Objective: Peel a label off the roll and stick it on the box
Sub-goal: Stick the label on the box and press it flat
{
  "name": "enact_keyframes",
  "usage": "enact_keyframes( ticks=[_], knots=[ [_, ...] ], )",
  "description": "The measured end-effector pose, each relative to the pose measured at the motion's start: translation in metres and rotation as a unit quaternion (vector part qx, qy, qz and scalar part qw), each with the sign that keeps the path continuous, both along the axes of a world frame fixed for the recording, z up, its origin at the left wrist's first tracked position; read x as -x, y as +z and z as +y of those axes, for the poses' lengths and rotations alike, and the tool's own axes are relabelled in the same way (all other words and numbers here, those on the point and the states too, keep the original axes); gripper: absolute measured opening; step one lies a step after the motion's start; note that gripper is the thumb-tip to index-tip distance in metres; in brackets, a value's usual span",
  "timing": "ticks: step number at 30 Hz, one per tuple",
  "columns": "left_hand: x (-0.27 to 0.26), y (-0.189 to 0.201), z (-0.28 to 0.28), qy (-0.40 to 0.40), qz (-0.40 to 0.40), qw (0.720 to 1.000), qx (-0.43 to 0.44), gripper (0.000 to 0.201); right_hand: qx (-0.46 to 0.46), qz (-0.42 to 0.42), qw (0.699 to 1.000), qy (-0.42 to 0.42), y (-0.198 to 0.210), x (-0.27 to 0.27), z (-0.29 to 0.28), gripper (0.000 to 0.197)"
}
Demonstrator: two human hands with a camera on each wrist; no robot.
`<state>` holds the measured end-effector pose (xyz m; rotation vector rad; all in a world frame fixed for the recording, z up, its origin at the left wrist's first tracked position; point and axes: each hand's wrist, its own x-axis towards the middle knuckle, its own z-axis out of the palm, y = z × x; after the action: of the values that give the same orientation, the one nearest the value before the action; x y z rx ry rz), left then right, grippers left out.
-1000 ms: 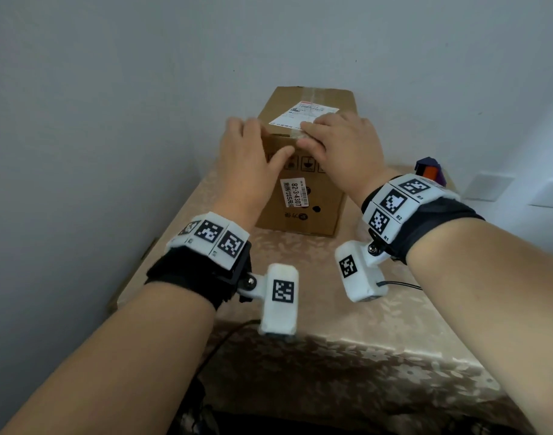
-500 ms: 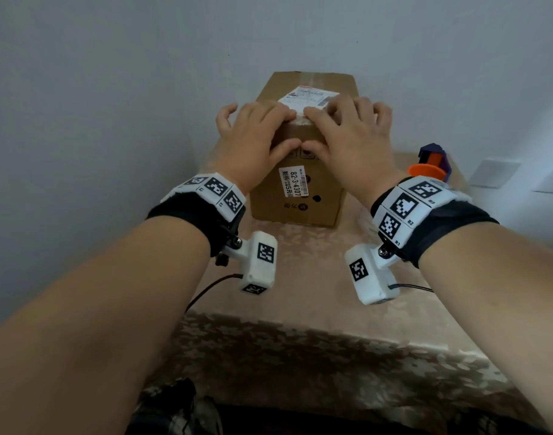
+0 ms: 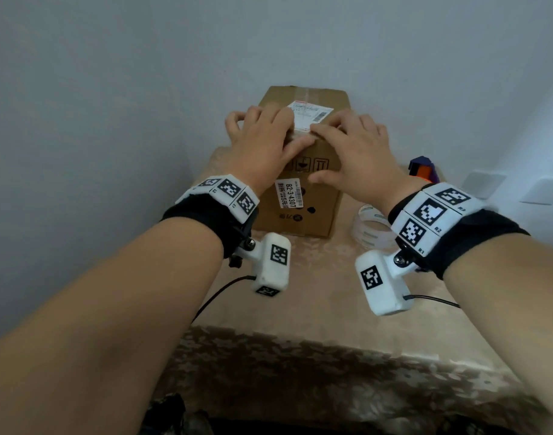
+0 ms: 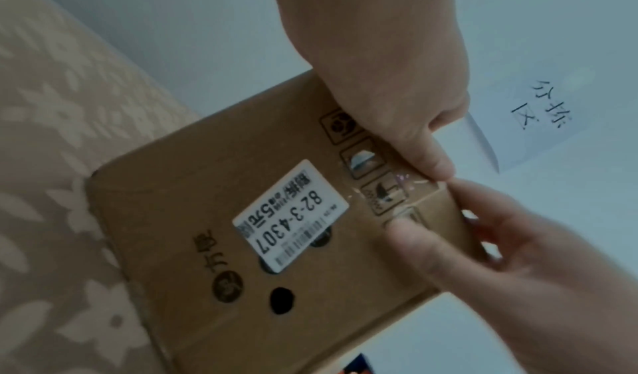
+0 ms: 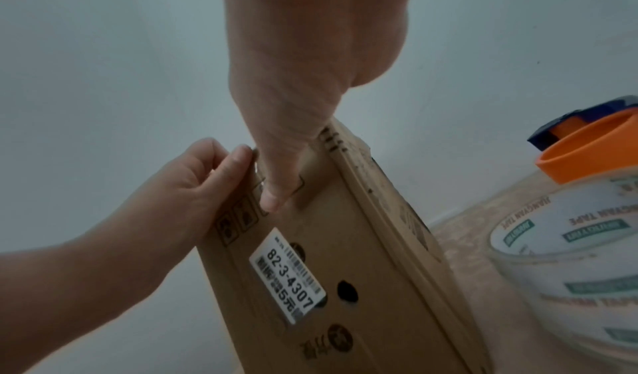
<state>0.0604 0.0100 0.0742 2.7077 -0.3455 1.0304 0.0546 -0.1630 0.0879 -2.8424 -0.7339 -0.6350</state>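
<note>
A brown cardboard box [image 3: 313, 211] stands upright at the back of the table. A white printed label [image 3: 313, 114] lies on its top, with clear tape running over the near edge. My left hand [image 3: 262, 142] and right hand [image 3: 353, 149] both lie over the box's top front edge. Their fingers rest on the top beside the label and their thumbs press the front face. In the left wrist view my left thumb [image 4: 431, 161] presses the shiny tape at the edge. A smaller white label [image 3: 289, 194] sticks to the front face.
A roll of clear tape [image 3: 371, 227] lies on the table right of the box, with an orange and purple dispenser [image 3: 422, 171] behind it. The beige patterned tablecloth [image 3: 300, 293] hangs over the near table edge. Walls close in behind and to the left.
My left hand has come up from the front face onto the top edge. Both hands have spread apart along that edge, uncovering the label's near end.
</note>
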Motion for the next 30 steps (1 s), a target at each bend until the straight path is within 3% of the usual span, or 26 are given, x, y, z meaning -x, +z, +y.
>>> enact_keyframes(
  ticks=[6,13,16,19,22,30],
  knots=[
    [0.004,-0.026,0.006,0.006,0.003,0.999,-0.054,0.065,0.003,0.018,1.000,0.025,-0.001,0.000,-0.002,0.069],
    [0.006,-0.039,0.009,0.011,0.002,0.996,-0.093,0.073,-0.025,0.017,0.999,0.026,-0.010,0.009,-0.002,0.075],
    [0.010,-0.035,0.007,0.015,0.017,0.995,-0.100,0.078,-0.062,0.020,0.997,0.030,-0.009,0.009,-0.002,0.066],
    [0.013,-0.018,0.007,0.009,0.007,0.999,-0.047,0.058,-0.120,-0.015,0.992,0.023,-0.001,0.002,0.000,0.039],
    [0.009,-0.004,0.012,-0.007,-0.002,0.999,0.036,0.028,-0.112,-0.069,0.991,-0.006,0.005,-0.001,0.014,0.040],
    [0.001,-0.010,0.028,-0.061,0.004,0.997,0.054,0.024,-0.067,-0.163,0.983,-0.057,-0.011,-0.009,0.032,0.045]
  ],
)
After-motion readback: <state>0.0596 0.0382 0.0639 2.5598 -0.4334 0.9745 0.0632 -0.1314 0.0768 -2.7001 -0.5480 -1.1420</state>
